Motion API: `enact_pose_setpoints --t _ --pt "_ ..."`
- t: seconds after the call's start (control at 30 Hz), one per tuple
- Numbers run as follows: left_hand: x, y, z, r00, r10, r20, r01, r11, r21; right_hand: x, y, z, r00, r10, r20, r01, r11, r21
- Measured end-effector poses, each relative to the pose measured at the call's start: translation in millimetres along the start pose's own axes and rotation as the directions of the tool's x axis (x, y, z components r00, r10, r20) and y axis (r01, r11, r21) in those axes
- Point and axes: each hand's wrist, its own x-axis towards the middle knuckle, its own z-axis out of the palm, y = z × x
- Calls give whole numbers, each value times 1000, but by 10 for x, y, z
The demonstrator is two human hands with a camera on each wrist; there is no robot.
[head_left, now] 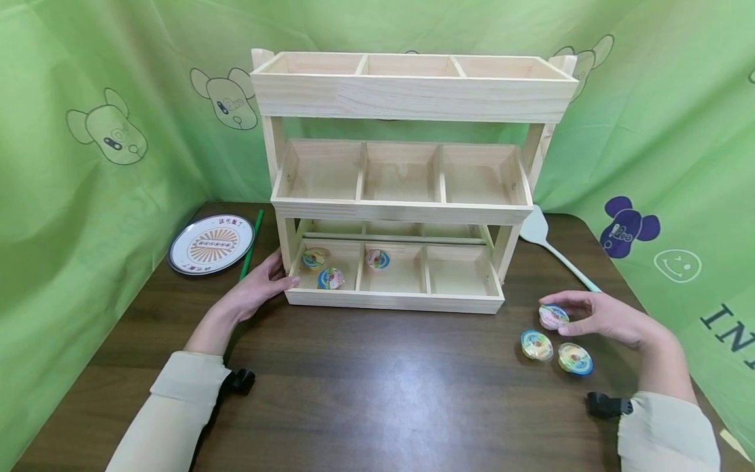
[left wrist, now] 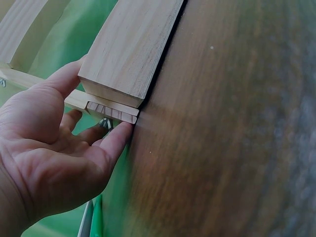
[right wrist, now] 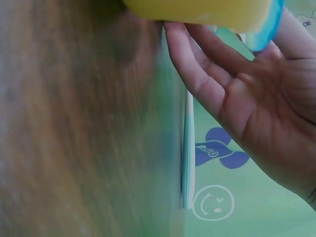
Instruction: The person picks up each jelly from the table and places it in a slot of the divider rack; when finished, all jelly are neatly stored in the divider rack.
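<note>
A three-tier wooden rack (head_left: 395, 213) stands at the back of the table. My left hand (head_left: 259, 288) holds the left end of its bottom tier; in the left wrist view, the thumb lies against the front board (left wrist: 131, 49) and the fingers reach round the end. Two jelly cups (head_left: 331, 278) lie in the bottom tier's left compartment, and another jelly cup (head_left: 377, 259) is in the middle one. At the right, my right hand (head_left: 607, 318) pinches a pink-lidded jelly cup (head_left: 553, 316) between thumb and fingers. Two blue-rimmed jelly cups (head_left: 537, 345) rest on the table just below it.
A round printed plate (head_left: 212, 244) lies at the back left, with a green stick (head_left: 251, 246) beside it. Behind the rack's right side is a pale spatula (head_left: 560, 252), its handle pointing toward my right hand. Green cloth (head_left: 118, 216) surrounds the table (head_left: 401, 387).
</note>
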Motion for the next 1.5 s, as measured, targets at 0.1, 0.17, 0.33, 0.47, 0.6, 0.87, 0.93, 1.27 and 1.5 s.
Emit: enact_pose_setpoints --t 0.1,0.17,0.33,0.47,0.6,0.87,0.93,1.27,1.5 --pt "-3 2 -1 1000 -2 -1 2 1000 1 10 4 4 999 -20 42 18 999 47" --pt "-3 -1 0 1000 -5 -2 5 1000 -3 26 4 9 998 -31 52 28 998 60" --pt "6 -15 4 1000 -6 -2 6 1000 -7 66 37 14 997 -54 56 49 994 100" --pt "12 -9 5 1000 -4 -5 4 1000 -2 75 48 12 998 -52 42 48 995 83" --pt "15 -8 3 1000 -1 -6 2 1000 1 89 44 19 997 -58 52 52 993 103" --pt "18 -8 4 1000 1 -5 -1 1000 -12 86 14 16 991 -67 116 51 990 133" --pt "17 -7 4 1000 1 -4 -1 1000 -12 84 8 16 991 -62 116 48 991 123" --pt "9 -1 -10 1000 -14 -6 14 1000 10 64 -37 4 1000 -4 26 2 999 46" --pt "8 3 -8 1000 -12 -6 12 1000 2 86 -177 -2 999 -28 -33 26 997 -76"
